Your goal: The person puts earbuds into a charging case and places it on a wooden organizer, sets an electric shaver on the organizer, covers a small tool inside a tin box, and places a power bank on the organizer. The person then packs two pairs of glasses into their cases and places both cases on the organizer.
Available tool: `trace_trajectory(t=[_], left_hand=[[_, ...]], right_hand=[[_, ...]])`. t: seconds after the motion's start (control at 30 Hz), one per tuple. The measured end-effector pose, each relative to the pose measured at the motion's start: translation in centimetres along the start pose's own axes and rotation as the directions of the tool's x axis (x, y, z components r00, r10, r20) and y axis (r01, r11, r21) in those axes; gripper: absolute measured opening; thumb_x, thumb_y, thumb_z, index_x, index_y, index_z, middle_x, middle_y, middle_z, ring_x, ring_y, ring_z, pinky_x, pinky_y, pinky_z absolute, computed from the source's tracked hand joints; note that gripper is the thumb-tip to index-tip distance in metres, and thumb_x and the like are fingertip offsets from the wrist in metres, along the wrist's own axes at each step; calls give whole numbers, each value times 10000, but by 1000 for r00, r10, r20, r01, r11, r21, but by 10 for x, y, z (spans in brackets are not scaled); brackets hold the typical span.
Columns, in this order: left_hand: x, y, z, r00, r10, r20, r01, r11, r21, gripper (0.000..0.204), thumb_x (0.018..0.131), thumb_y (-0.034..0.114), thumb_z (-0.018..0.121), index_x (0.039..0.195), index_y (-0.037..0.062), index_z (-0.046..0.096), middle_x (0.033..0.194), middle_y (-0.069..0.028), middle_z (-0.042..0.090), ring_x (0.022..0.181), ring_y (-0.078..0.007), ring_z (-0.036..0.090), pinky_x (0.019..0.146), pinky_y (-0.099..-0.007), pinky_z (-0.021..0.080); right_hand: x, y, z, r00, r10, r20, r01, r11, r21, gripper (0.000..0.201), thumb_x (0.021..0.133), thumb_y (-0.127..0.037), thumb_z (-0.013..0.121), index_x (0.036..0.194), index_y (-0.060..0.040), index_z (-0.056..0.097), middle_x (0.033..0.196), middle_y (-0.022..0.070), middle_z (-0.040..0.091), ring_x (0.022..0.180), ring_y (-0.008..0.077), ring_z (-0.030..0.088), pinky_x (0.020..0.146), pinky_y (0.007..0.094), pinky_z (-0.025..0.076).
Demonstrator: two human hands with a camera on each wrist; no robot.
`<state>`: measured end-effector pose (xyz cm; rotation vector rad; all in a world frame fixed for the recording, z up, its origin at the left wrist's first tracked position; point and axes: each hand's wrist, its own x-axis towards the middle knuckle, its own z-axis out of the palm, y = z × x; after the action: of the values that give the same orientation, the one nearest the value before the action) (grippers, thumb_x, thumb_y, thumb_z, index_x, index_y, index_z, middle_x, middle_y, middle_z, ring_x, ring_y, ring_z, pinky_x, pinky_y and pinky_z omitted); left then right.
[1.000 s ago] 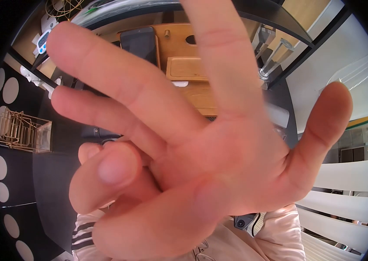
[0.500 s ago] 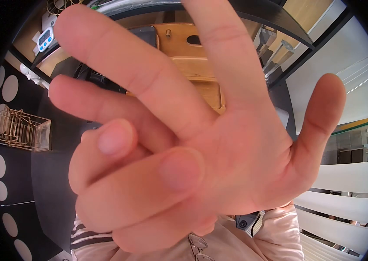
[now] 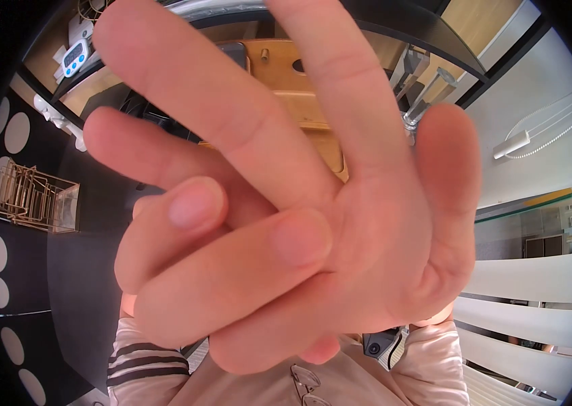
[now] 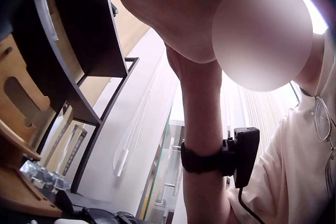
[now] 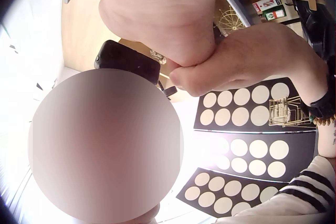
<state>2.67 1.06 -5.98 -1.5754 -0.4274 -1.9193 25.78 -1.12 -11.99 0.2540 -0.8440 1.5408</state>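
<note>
Bare right hand [image 3: 374, 216], palm turned to the head camera, sat close before it, fingers long and spread. Bare left hand [image 3: 225, 281] held it, fingers curled over the palm's lower edge. Likely soft and bendy, light, skin not slippery; the little-finger side of the palm seemed the best hold, clear of the black strapped-on wrist camera [image 4: 245, 153]. Orange-brown wooden stand [image 3: 299, 105] lay behind.

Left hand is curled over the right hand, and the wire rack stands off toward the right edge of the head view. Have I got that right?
Not quite: the wire rack is toward the left edge, not the right, as the head view shows. The rest holds: the left hand is curled over the right hand.
</note>
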Motion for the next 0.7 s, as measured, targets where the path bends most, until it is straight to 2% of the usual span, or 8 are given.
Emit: trace_trajectory(t=[0.37, 0.7], left_hand=[[7, 12, 12, 983, -181, 13, 176, 967, 186, 364, 1044, 503, 464, 934, 164, 537, 1010, -51, 546, 903, -213, 524, 829, -312, 431], [18, 29, 27, 939, -344, 2, 322, 881, 346, 362, 1059, 473, 460, 918, 149, 534, 965, -35, 536, 840, -182, 503, 780, -273, 421]], right_hand=[[-1, 1, 2, 1000, 5, -5, -5, 998, 55, 786, 1084, -586, 348, 1344, 139, 503, 1274, 188, 659, 1132, 138, 599, 1069, 274, 411], [-4, 1, 5, 1000, 6, -17, -4, 994, 106, 796, 1085, -592, 344, 1351, 142, 497, 1281, 188, 657, 1137, 136, 596, 1074, 273, 408]])
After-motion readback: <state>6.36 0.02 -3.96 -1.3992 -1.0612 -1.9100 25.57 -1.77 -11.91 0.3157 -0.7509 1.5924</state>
